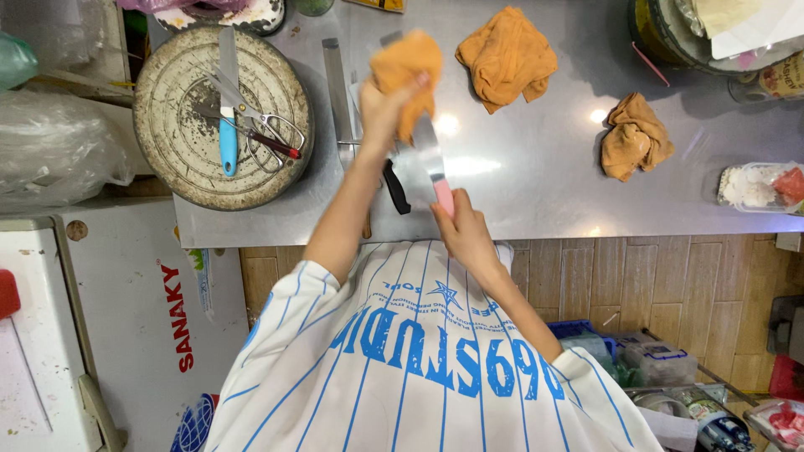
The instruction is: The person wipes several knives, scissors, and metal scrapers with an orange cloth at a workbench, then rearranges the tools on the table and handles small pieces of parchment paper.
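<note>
On the steel counter (536, 167) (two orange rags nearby), left hand (381, 109) fingers grip an orange cloth (409, 67), right hand (461, 234) a knife (431, 159).

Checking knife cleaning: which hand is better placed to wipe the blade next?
Left hand: it grips the orange cloth against the knife blade; the right hand is busy holding the pink handle.

cloth in hand (408, 71): orange | knife handle (444, 199): pink | knife blade (428, 151): silver | tabletop (536, 167): grey steel | second knife handle (228, 146): light blue | shirt (419, 368): white, blue pinstripes | loose cloths (507, 54): orange
</note>
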